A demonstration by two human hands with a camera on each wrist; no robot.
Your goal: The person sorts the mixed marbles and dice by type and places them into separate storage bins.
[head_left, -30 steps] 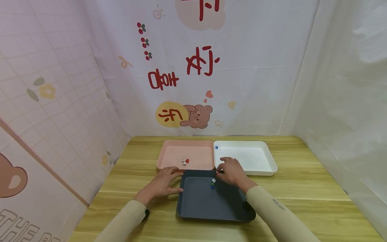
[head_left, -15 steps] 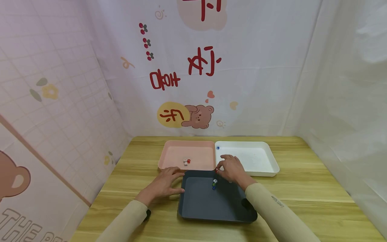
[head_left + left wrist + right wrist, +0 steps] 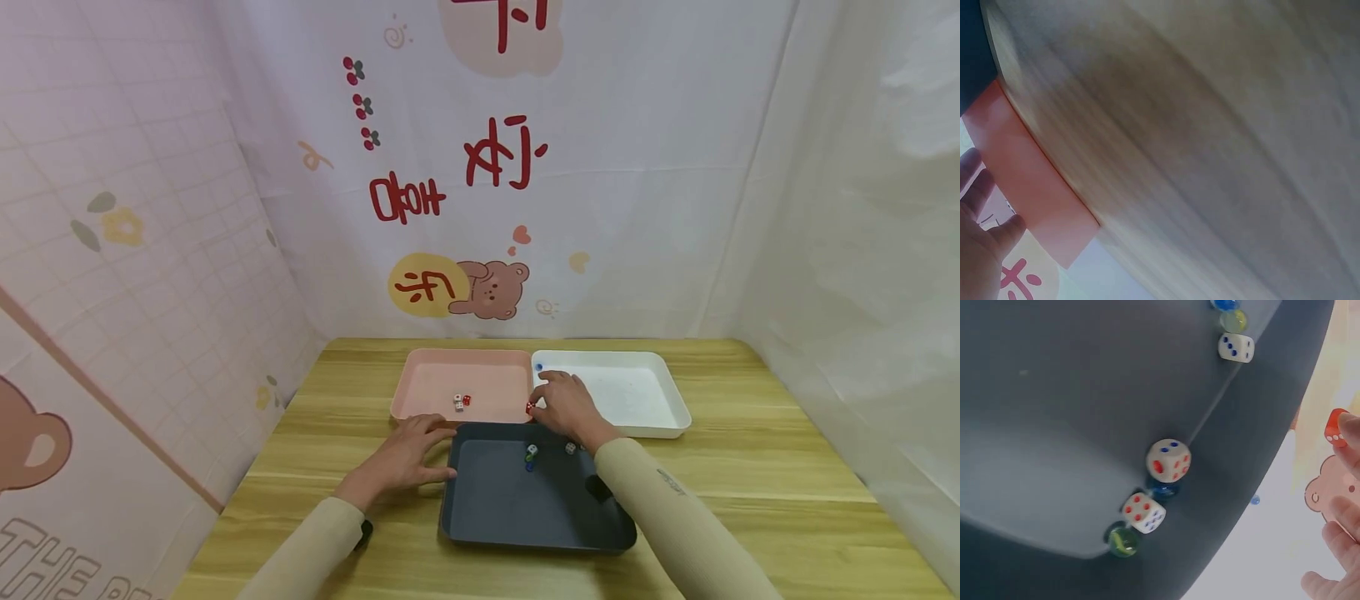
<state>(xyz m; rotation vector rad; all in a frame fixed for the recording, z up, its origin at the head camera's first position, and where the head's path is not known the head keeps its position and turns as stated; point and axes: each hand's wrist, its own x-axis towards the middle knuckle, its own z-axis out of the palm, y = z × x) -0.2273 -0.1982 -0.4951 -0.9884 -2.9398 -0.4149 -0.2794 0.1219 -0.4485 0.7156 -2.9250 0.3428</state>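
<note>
My right hand (image 3: 568,407) pinches a red die (image 3: 1335,427) with white dots between thumb and finger, over the place where the pink tray (image 3: 427,360) meets the white tray (image 3: 663,400). The dark grey tray (image 3: 487,512) lies nearer, partly under my right forearm. In it the right wrist view shows white dice (image 3: 1169,460) and glass marbles (image 3: 1124,541). My left hand (image 3: 408,452) rests by the grey tray's left rim, fingers spread and holding nothing. Two white dice (image 3: 458,403) and a red die (image 3: 467,400) sit in the pink tray.
A blue marble (image 3: 539,367) lies in the white tray's back left corner. All three trays stand on a wood-grain table (image 3: 750,467). A printed white cloth (image 3: 637,208) hangs behind and at both sides.
My right hand has lifted the red die from the grey tray's back edge, moving away and slightly left. White dice in the grey tray have come into sight. My left hand stays in place.
</note>
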